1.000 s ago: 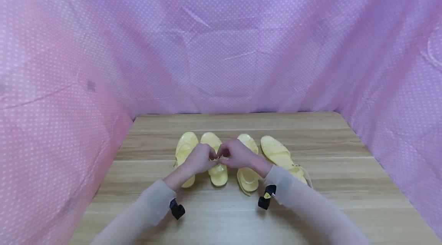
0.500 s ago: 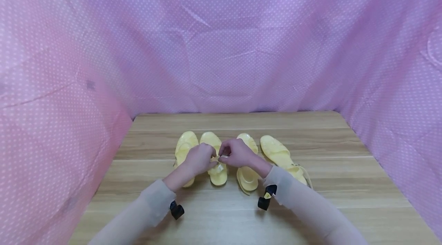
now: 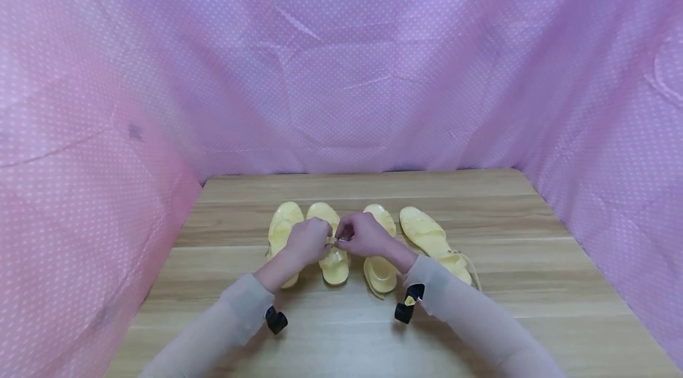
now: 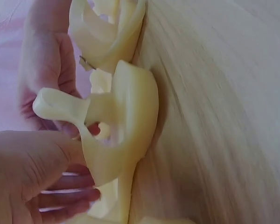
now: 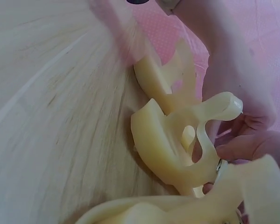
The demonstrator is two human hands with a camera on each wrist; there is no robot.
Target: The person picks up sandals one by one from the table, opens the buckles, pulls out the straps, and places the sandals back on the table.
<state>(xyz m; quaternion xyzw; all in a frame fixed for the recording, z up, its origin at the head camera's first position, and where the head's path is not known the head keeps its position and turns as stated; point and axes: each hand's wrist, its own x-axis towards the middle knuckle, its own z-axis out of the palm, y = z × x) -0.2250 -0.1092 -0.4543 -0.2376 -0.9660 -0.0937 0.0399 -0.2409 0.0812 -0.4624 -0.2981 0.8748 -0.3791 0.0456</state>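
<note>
A pale yellow sandal (image 3: 335,270), second from the left in a row, stands on the table with its toe away from me. My left hand (image 3: 308,242) pinches its ankle strap from the left. From the right, my right hand (image 3: 365,236) pinches the strap by the small metal buckle (image 5: 219,166). Both sets of fingertips nearly meet above the sandal. In the left wrist view the sandal's heel (image 4: 139,107) sits flat, its back loop sticking up. Where strap and buckle join is mostly hidden behind the fingers.
A matching sandal (image 3: 283,230) lies left of the held one, partly under my left forearm. To the right are two more, a nearer sandal (image 3: 381,276) under my right wrist and a slanted outer sandal (image 3: 424,230). Pink dotted cloth (image 3: 341,70) surrounds the wooden table (image 3: 341,330).
Both hands stay at the same strap. Their fingertips part slightly and then come close again, with small finger movements. The sandals keep their places while the head view shifts a little.
</note>
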